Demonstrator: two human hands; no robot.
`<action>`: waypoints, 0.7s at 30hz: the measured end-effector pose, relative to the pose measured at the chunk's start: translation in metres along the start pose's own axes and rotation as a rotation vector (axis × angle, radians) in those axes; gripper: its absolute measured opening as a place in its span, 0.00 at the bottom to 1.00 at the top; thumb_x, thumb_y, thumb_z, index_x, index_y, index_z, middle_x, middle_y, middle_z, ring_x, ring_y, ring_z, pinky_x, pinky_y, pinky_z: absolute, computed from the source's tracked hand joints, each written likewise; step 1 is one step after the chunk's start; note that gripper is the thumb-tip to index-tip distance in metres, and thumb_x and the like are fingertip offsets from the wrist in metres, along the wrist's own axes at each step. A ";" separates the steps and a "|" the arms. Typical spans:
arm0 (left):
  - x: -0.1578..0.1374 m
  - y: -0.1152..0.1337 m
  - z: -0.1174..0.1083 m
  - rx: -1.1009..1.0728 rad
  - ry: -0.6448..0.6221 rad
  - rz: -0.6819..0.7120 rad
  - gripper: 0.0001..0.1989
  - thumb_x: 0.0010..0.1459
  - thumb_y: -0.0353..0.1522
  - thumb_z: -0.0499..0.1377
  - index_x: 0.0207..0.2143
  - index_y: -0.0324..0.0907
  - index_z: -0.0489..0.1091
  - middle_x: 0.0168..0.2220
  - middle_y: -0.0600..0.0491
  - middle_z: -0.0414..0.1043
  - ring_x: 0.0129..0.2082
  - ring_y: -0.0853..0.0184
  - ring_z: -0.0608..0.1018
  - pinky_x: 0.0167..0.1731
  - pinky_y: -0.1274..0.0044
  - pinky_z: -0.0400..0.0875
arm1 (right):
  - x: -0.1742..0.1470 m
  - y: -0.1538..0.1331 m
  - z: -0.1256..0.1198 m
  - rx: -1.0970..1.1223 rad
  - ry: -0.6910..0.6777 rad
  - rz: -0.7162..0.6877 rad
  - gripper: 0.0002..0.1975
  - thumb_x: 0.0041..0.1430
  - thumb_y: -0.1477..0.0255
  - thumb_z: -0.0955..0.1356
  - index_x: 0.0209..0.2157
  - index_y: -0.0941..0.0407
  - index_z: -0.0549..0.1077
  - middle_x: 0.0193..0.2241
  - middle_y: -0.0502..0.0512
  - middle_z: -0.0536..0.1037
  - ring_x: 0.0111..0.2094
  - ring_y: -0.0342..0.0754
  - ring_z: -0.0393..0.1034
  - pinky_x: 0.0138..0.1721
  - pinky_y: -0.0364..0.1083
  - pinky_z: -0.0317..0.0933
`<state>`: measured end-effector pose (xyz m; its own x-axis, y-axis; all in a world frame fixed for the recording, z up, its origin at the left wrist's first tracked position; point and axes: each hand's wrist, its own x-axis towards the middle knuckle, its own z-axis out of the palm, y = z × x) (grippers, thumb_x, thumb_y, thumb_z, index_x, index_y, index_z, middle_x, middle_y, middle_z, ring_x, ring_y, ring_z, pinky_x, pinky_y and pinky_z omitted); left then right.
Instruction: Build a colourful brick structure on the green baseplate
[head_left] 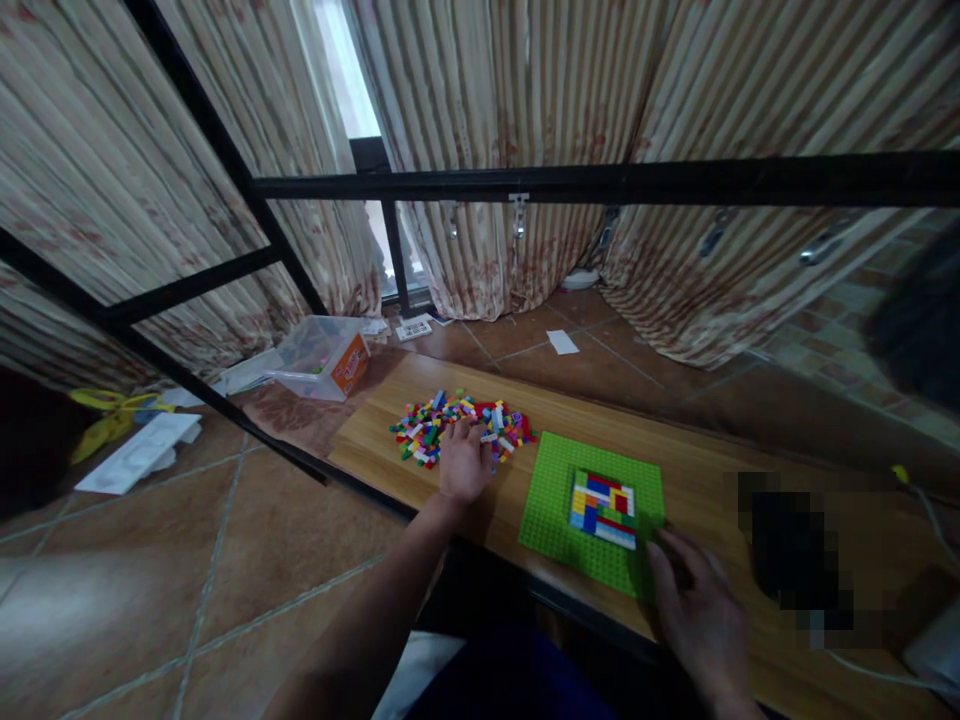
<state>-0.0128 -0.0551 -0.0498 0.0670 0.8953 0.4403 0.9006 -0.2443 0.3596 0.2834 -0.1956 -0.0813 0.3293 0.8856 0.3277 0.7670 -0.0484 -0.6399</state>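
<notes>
From the head view, here's the left hand down at the six o'clock edge of the loose bricks, its fingers curled in among them; whether they pinch one, I cannot tell. Over at four o'clock of the green board is the right hand, thumb and fingers bowed around a shadowed gap right beside the board's edge; whether they touch it or grip anything is hidden. The board lies flat on the bench, with the heap at its ten o'clock, and near its middle sits a tight patch of joined bricks in mixed colours. The step in hand, I'd judge, is picking through the heap; the next move looks to call for a fingertip pinch on one small brick, drawn up without dragging its neighbours. Now the edges! The bench's near rim runs close below the board and the left wrist, so a brick swept towards six o'clock could drop off. Only a narrow strip of wood parts heap from board. A dark, blurred-out thing sits at three o'clock, beyond the right hand, crowding a swing that way; the wood towards one o'clock offers more room.
</notes>
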 end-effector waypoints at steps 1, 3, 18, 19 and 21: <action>0.002 0.001 0.002 0.018 -0.021 0.002 0.13 0.57 0.28 0.58 0.44 0.41 0.74 0.49 0.43 0.71 0.48 0.55 0.71 0.50 0.63 0.67 | 0.000 0.000 0.000 -0.003 0.005 -0.013 0.29 0.61 0.48 0.60 0.43 0.58 0.74 0.45 0.63 0.76 0.45 0.56 0.72 0.46 0.54 0.66; 0.005 0.002 0.004 0.040 -0.055 0.007 0.12 0.57 0.28 0.58 0.43 0.41 0.75 0.48 0.43 0.71 0.48 0.54 0.71 0.51 0.63 0.66 | 0.000 0.000 0.001 -0.007 0.016 -0.025 0.29 0.61 0.48 0.59 0.42 0.58 0.75 0.46 0.63 0.76 0.46 0.57 0.72 0.48 0.55 0.66; 0.014 0.016 -0.011 -0.954 0.026 -0.534 0.05 0.55 0.33 0.60 0.30 0.40 0.71 0.26 0.56 0.70 0.28 0.69 0.74 0.34 0.76 0.70 | 0.000 0.006 0.004 0.035 0.022 -0.048 0.26 0.61 0.50 0.60 0.39 0.57 0.77 0.44 0.62 0.77 0.45 0.55 0.73 0.49 0.54 0.66; 0.012 0.020 -0.014 -1.081 0.011 -0.601 0.07 0.54 0.35 0.61 0.30 0.40 0.71 0.25 0.57 0.70 0.26 0.70 0.74 0.32 0.77 0.70 | 0.000 0.007 0.003 0.045 0.025 -0.040 0.25 0.61 0.51 0.61 0.39 0.57 0.77 0.43 0.62 0.77 0.44 0.55 0.73 0.48 0.54 0.66; 0.006 0.029 -0.022 -1.292 -0.040 -0.690 0.11 0.51 0.38 0.64 0.33 0.39 0.71 0.27 0.57 0.71 0.26 0.71 0.75 0.30 0.78 0.70 | 0.001 0.004 0.001 0.069 0.037 -0.021 0.24 0.61 0.52 0.62 0.38 0.56 0.77 0.42 0.61 0.78 0.43 0.55 0.73 0.47 0.54 0.66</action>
<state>0.0046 -0.0653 -0.0187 -0.1774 0.9747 -0.1358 -0.2433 0.0902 0.9657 0.2862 -0.1941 -0.0843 0.3345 0.8681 0.3668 0.7350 0.0033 -0.6781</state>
